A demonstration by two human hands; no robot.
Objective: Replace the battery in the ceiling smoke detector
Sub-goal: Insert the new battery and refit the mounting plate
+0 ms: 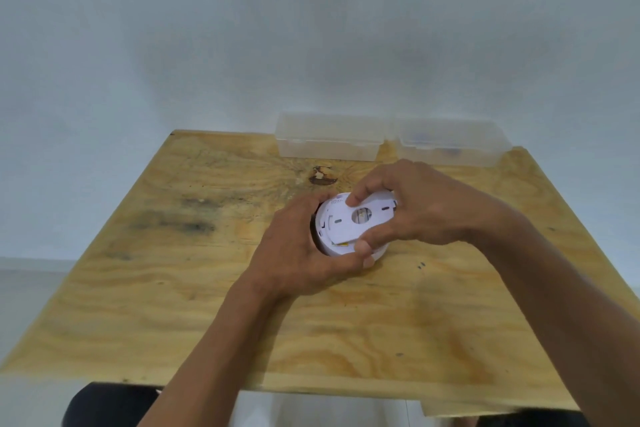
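A round white smoke detector (329, 239) lies on the plywood table (173, 253), back side up. My left hand (298, 256) grips its body from the left and front, fingers curled round the rim. My right hand (412, 208) pinches the white mounting plate (343, 222) on top, index finger on its far edge and thumb at its near edge. The plate has a round hole in the middle and sits slightly askew on the body. No battery can be seen.
Two clear plastic boxes stand at the table's far edge: one (329, 139) in the middle, another (450, 142) to its right with dark small items inside. A white wall rises behind. A dark knot (322, 177) marks the wood behind the detector.
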